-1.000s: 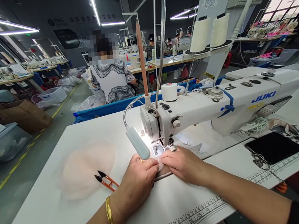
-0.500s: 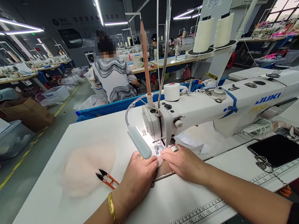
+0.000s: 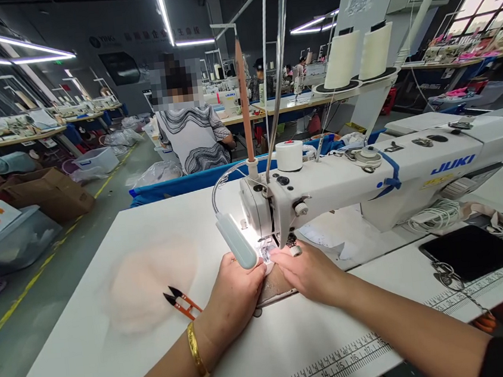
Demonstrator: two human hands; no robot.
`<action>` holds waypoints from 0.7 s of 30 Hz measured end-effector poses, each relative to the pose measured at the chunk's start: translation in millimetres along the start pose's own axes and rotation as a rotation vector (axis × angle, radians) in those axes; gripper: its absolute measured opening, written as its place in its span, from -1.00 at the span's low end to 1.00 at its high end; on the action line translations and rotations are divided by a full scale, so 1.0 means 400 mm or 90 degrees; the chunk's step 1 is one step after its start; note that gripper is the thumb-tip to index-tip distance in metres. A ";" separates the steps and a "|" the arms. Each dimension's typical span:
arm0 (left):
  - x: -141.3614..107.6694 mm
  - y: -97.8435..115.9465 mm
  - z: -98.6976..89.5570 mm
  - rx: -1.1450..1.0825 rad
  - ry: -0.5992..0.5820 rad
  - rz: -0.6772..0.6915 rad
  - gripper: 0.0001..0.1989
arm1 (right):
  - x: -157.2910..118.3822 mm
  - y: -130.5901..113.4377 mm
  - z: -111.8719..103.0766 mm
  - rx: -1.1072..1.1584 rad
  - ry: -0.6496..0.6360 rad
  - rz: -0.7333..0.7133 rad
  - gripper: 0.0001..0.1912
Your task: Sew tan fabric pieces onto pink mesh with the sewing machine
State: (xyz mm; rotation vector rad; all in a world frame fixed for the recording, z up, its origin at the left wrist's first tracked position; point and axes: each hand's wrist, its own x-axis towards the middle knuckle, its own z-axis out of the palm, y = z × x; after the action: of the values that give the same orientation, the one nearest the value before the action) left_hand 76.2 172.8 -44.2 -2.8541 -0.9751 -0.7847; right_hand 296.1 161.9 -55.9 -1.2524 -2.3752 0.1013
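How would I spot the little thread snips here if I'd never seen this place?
Find the white sewing machine on the table, then the left hand near its needle. Just left of that hand, beside the pale peach, see-through heap, lie the snips, partly hidden by the hand. Their spread black blades and bright orange handles set them apart from the soft, pale heap.

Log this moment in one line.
left hand: at small pale piece; right hand: at same piece; sewing machine: lamp lit; orange snips: on tabletop
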 end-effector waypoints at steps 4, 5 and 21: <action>0.001 -0.002 0.006 -0.009 0.002 -0.006 -0.74 | 0.006 -0.003 -0.004 -0.007 -0.006 0.009 -0.68; 0.000 -0.003 0.007 -0.013 0.002 -0.008 -0.74 | 0.007 -0.004 -0.004 -0.009 -0.007 0.012 -0.68; -0.003 0.001 -0.007 -0.028 -0.038 -0.025 -0.77 | 0.008 -0.001 0.000 -0.018 -0.010 0.025 -0.67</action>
State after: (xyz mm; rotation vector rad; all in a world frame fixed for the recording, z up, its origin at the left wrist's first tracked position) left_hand 74.5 171.3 -42.4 -2.9198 -1.0364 -0.7378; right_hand 294.1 164.2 -54.6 -1.3165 -2.3740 0.0903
